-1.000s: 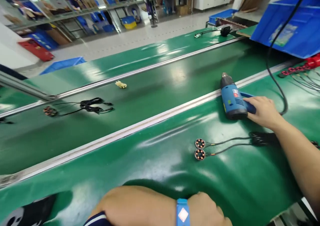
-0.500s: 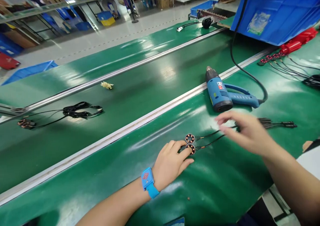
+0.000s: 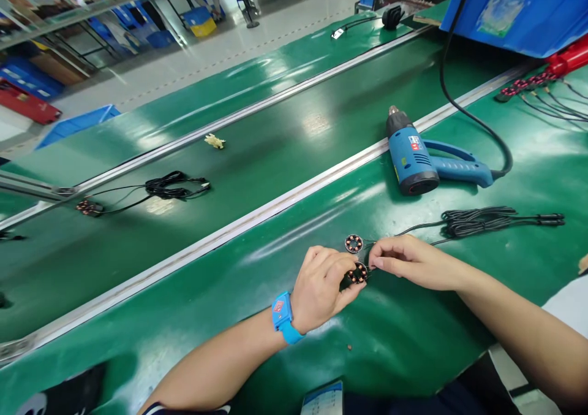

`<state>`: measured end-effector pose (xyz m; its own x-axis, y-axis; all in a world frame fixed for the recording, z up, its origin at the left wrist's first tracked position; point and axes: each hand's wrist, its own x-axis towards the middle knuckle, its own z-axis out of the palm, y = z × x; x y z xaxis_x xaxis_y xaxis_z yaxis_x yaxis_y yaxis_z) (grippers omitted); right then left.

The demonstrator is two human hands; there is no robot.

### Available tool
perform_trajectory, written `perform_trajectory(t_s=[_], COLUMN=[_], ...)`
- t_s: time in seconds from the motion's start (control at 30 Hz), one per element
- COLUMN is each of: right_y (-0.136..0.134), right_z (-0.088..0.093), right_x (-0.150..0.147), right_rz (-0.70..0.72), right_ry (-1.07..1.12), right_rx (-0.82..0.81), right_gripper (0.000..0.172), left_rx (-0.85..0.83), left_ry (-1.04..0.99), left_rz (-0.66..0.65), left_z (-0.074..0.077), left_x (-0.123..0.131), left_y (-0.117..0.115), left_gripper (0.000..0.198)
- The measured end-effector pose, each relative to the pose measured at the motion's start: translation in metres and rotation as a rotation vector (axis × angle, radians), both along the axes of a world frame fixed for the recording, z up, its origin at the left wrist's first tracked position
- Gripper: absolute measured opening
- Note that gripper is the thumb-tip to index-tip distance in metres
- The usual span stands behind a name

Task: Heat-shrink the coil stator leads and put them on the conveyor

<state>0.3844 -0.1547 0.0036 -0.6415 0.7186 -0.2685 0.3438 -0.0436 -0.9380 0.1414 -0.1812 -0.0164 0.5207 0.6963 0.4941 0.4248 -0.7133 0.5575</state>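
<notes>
On the near side of the heat gun (image 3: 416, 160), the left hand (image 3: 321, 286) grips the nearer coil ring (image 3: 358, 273) between thumb and fingers, and the right hand (image 3: 404, 258) pinches at its cable (image 3: 441, 242). Handling seems only partway along: one ring is held, while the farther coil ring (image 3: 354, 243) lies ungripped, just beyond it. The heat gun lies unheld, its nozzle end over the metal rail (image 3: 275, 208). Bare desk (image 3: 206, 298) spreads left of the gun; nearer than the gun, the cable bundle (image 3: 480, 220) limits room rightward.
</notes>
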Motion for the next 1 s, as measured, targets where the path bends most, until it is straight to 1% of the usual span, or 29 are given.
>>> perform_trajectory(t_s=[0.07,0.2,0.3,0.37,0.4,0.43,0.5,0.57,0.6,0.63,0.67,0.7,0.77,0.83,0.9,1.0], right_y=[0.000,0.001,0.000,-0.001,-0.001,-0.001,0.001,0.005,0.008,0.011,0.015,0.018,0.025,0.029,0.031,0.030], right_z=[-0.005,-0.009,-0.007,-0.005,-0.004,-0.003,-0.001,0.002,0.003,0.005,0.006,0.006,0.005,0.000,-0.007,-0.014], right_x=[0.001,-0.002,-0.002,0.001,0.004,0.007,0.014,0.020,0.022,0.023,0.024,0.023,0.019,0.014,0.009,0.003], right_rz=[0.006,0.003,0.021,0.064,0.088,0.107,0.099,-0.006,-0.077,-0.143,-0.182,-0.187,-0.104,0.009,0.057,0.018], right_ry=[0.077,0.223,0.172,0.111,0.091,0.080,0.088,0.139,0.158,0.164,0.150,0.114,-0.004,-0.107,-0.132,-0.113], right_rx=[-0.100,-0.218,-0.260,-0.251,-0.236,-0.215,-0.130,-0.011,0.058,0.132,0.209,0.290,0.446,0.526,0.533,0.453], right_gripper=[0.034,0.029,0.028,0.026,0.029,0.034,0.041,0.035,0.032,0.030,0.028,0.028,0.032,0.041,0.047,0.043], left_rx=[0.005,0.030,0.018,-0.020,-0.051,-0.091,-0.188,-0.248,-0.244,-0.217,-0.176,-0.137,-0.095,-0.103,-0.127,-0.119], left_ry=[0.012,0.025,0.029,0.066,0.093,0.114,0.126,0.101,0.087,0.080,0.082,0.092,0.129,0.152,0.146,0.114], left_rz=[-0.007,-0.029,-0.033,-0.053,-0.077,-0.111,-0.164,-0.146,-0.108,-0.057,-0.007,0.034,0.082,0.078,0.053,0.038], left_z=[-0.001,-0.001,-0.001,-0.002,-0.003,-0.003,-0.004,-0.003,-0.003,-0.004,-0.005,-0.006,-0.010,-0.013,-0.015,-0.013], left_x=[0.002,0.006,0.007,0.006,0.005,0.003,-0.001,-0.005,-0.007,-0.007,-0.007,-0.007,-0.003,0.002,0.007,0.012], left_y=[0.000,-0.001,-0.003,-0.005,-0.006,-0.006,-0.004,0.001,0.005,0.010,0.015,0.020,0.032,0.041,0.046,0.047], left_gripper=[0.031,0.030,0.032,0.029,0.027,0.030,0.049,0.065,0.066,0.063,0.058,0.056,0.063,0.070,0.071,0.072])
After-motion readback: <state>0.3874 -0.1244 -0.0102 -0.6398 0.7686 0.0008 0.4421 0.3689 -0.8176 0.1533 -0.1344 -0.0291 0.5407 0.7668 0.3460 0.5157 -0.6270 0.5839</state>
